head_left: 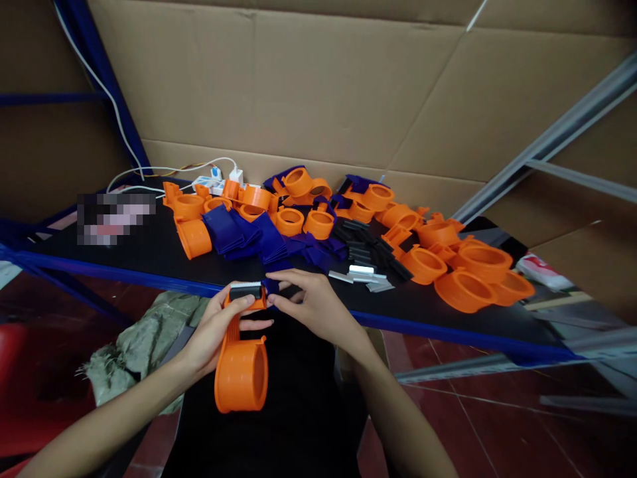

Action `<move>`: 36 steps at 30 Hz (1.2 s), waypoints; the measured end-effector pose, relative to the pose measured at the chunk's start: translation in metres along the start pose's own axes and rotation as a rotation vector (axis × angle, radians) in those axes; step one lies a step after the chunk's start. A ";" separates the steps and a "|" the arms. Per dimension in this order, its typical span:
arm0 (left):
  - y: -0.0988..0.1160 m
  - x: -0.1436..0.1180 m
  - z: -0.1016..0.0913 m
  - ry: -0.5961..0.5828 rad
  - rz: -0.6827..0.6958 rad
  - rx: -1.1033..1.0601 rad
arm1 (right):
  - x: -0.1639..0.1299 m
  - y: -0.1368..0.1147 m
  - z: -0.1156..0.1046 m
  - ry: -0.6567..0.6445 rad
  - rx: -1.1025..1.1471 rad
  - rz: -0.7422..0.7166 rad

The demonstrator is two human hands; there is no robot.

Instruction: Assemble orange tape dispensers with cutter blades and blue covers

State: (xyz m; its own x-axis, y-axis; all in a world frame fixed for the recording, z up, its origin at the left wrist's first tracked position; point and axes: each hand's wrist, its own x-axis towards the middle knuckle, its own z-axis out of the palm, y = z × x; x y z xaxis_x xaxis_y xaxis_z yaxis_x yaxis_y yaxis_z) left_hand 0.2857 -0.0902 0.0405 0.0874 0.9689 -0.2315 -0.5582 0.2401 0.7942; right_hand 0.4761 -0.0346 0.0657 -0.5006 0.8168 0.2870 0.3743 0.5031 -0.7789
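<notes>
My left hand (212, 328) grips an orange tape dispenser (241, 377), its thumb on the black strip (245, 291) at the head. A white toothed blade edge (246, 284) shows along that strip. The dispenser's round hub hangs below the hand. At the right side of the head, my right hand (313, 302) has thumb and index finger closed around a small dark blue flap (271, 287). How the flap joins the head is hidden by the fingers.
Orange dispensers (472, 292) are heaped along the black shelf (154, 242). Among them lie blue flaps (269, 236), black strips (361, 249) and metal blades (381, 282). A power strip (209, 184) with white cables sits behind. Metal posts (542, 139) stand at the right, cardboard (298, 86) at the back.
</notes>
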 end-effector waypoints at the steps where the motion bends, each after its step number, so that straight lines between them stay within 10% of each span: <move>1: 0.000 0.000 0.001 -0.007 0.001 0.003 | 0.000 0.001 -0.001 -0.013 0.038 0.003; 8: 0.001 -0.007 0.004 0.042 -0.037 -0.041 | 0.002 -0.002 0.000 -0.094 0.318 -0.060; 36: 0.004 -0.007 -0.003 -0.053 -0.122 -0.014 | 0.000 -0.011 -0.010 -0.107 -0.037 -0.309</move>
State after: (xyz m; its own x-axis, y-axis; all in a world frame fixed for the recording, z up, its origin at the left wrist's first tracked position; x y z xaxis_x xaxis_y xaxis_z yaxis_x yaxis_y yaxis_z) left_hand 0.2805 -0.0960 0.0438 0.1987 0.9344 -0.2956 -0.5521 0.3560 0.7540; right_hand 0.4794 -0.0375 0.0797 -0.6736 0.5903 0.4447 0.2188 0.7341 -0.6428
